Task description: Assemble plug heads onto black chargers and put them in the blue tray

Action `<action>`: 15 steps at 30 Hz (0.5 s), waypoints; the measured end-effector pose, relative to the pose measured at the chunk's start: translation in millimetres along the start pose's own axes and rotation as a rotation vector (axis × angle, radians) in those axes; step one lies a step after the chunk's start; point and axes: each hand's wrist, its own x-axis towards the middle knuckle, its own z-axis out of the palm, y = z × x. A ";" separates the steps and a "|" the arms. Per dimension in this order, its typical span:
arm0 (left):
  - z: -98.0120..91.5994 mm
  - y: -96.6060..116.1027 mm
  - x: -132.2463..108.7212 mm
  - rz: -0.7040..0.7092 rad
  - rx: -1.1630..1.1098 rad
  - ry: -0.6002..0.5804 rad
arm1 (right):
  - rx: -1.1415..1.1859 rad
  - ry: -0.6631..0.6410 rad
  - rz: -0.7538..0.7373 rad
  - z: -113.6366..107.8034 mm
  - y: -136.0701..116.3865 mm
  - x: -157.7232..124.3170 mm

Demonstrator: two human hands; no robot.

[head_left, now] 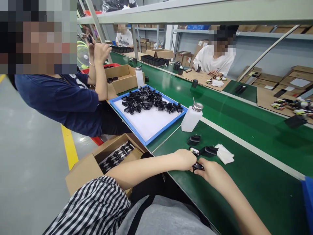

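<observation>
Both hands meet low over the green bench. My right hand (212,170) is closed around a small black plug-in power adapter (198,166). Fingers curled, my left hand (186,159) presses against the same adapter from the left; its fingertips are partly hidden. Just beyond the knuckles lies a black piece with a white and yellowish face (195,150). A black adapter (210,150) rests beside it, touching a folded white cloth (224,154). Another black adapter (194,140) with pins sits farther back, close to a white pump bottle (192,117).
A blue-rimmed white tray (146,142) holds a pile of black adapters. An open carton (84,174) of packed black pieces stands below the bench edge. At left, a co-worker in dark blue (58,101) raises a black item. Another person (215,58) sits across the green belt (244,130).
</observation>
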 end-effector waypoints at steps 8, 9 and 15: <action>0.8 -8.5 2.6 0.024 -0.021 -0.028 | -0.059 -0.026 0.022 1.0 -2.4 -3.0; -0.1 -8.8 2.8 0.024 -0.030 -0.033 | -0.046 -0.032 0.025 -0.5 -2.9 -2.1; 2.4 1.1 7.0 -0.059 -0.082 -0.087 | 0.028 -0.051 0.052 -4.0 -1.0 1.6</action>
